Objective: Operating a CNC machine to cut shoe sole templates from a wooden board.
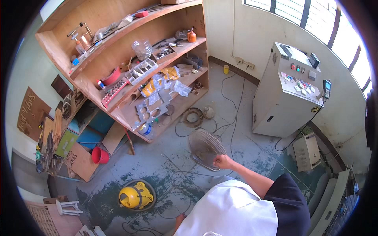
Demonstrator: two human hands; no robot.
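My right arm reaches forward, and my right hand (pixel 223 161) is closed at the near right edge of a round fan (pixel 205 144) with a wire grille, standing low over the floor. What the curled fingers pinch is too small or hidden to make out. Close to the lower edge, my left hand (pixel 180 218) shows only in part beside my white apron (pixel 232 208); its fingers are not clear. A dark cable runs over the floor near it. Beyond the fan lies a ring-shaped metal part (pixel 193 117).
A wooden shelf (pixel 157 65) with tools and plastic bags stands ahead. To the right is a grey machine cabinet (pixel 271 106) with buttons and a smaller metal box (pixel 305 153). A yellow vacuum cleaner (pixel 136 195) and red bucket (pixel 100 155) sit left. Cables cross the floor.
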